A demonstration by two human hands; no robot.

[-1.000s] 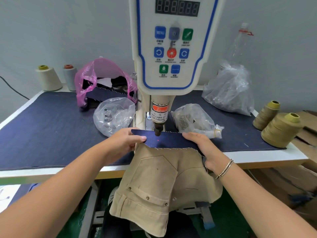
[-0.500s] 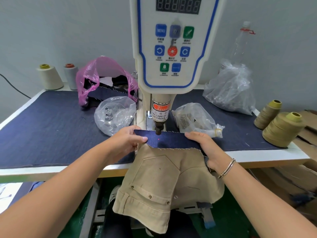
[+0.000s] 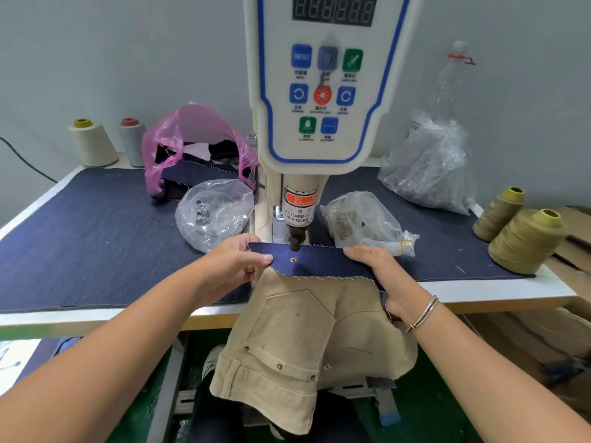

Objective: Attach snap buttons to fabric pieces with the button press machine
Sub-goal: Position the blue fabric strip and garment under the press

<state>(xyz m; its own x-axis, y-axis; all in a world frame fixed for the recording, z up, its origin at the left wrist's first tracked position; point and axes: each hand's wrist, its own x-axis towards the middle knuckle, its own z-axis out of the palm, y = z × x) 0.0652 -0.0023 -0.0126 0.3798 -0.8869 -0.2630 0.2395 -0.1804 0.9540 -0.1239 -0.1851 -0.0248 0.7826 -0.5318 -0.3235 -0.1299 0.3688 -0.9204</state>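
Note:
A dark blue denim piece [image 3: 323, 262] lies under the punch [image 3: 295, 242] of the white button press machine [image 3: 319, 91]. A small metal snap button [image 3: 293, 259] now sits in the denim just in front of the punch, with a red laser dot beside it. My left hand [image 3: 236, 263] pinches the denim's left end, thumb on top. My right hand [image 3: 380, 276] grips the right end, fingers over the top edge. A tan garment [image 3: 297, 340] with several studs hangs below the denim off the table edge.
Clear bags of snap parts lie left [image 3: 214, 212] and right [image 3: 361, 222] of the press. A pink bag [image 3: 192, 145] and a large clear bag [image 3: 428, 164] stand behind. Thread cones sit at the back left [image 3: 92, 142] and far right [image 3: 524, 241]. The table [image 3: 96, 225] has a denim cover.
A metal snap button has appeared in the denim where only the red laser dot showed before. Both hands keep the same hold on the piece.

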